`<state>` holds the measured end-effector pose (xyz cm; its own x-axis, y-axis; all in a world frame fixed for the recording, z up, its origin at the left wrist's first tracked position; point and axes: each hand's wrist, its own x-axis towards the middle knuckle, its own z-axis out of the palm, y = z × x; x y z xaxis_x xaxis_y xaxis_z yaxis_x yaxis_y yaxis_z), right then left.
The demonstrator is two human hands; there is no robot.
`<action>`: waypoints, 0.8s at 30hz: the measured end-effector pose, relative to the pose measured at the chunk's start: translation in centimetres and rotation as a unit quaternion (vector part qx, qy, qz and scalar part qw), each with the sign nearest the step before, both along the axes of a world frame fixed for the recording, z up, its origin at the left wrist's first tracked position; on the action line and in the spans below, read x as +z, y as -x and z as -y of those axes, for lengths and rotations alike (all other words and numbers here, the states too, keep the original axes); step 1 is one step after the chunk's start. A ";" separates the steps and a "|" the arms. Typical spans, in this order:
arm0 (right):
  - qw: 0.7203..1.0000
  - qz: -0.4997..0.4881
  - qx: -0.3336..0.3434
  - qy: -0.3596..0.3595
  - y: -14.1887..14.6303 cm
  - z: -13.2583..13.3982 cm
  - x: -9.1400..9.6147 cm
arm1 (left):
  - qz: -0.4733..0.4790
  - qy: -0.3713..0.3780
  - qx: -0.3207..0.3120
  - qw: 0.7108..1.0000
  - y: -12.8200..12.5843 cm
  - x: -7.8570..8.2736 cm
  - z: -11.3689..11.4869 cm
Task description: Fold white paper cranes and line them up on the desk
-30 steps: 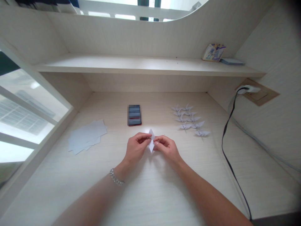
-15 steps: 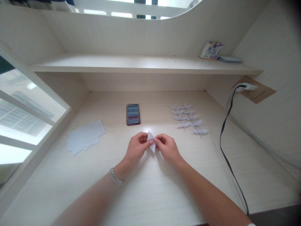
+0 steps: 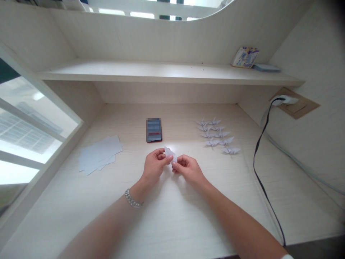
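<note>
Between my two hands is a small folded white paper [image 3: 170, 154], held just above the desk. My left hand [image 3: 155, 162], with a silver chain bracelet [image 3: 132, 200] at its wrist, pinches the paper's left side between thumb and fingers. At the paper's lower right corner, my right hand [image 3: 188, 169] pinches with thumb and forefinger, the other fingers curled. Off to the right, several white paper cranes [image 3: 215, 135] stand in two columns. Loose white paper sheets [image 3: 99, 154] lie overlapped on the left.
A phone-like dark rectangle [image 3: 153, 130], its face pixelated, lies beyond my hands. A black cable [image 3: 256, 158] runs from the wall socket [image 3: 296, 104] down the right side. Above the desk [image 3: 161, 223] spans a shelf [image 3: 140, 70] bearing a patterned box [image 3: 245, 57].
The folded paper has turned and tilted to the left in my fingers. My right hand's grip has shifted to its lower corner. The camera view has moved slightly.
</note>
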<state>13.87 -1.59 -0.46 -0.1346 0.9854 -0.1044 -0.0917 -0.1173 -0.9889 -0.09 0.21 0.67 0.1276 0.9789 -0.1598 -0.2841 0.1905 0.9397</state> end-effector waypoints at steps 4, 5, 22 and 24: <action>0.999 0.041 0.021 0.012 -0.4 -0.1 0.2 | 0.016 0.017 -0.026 0.999 0.2 -0.3 -0.1; 0.999 0.045 0.023 0.012 -0.6 -0.2 0.3 | 0.007 0.020 -0.020 1.000 0.3 -0.4 -0.1; 0.995 0.015 -0.085 -0.040 -1.3 -0.5 0.4 | -0.020 0.035 -0.057 0.998 0.1 -0.5 0.1; 0.996 0.011 -0.081 -0.041 -1.2 -0.5 0.6 | -0.031 0.022 -0.057 0.998 0.1 -0.5 0.2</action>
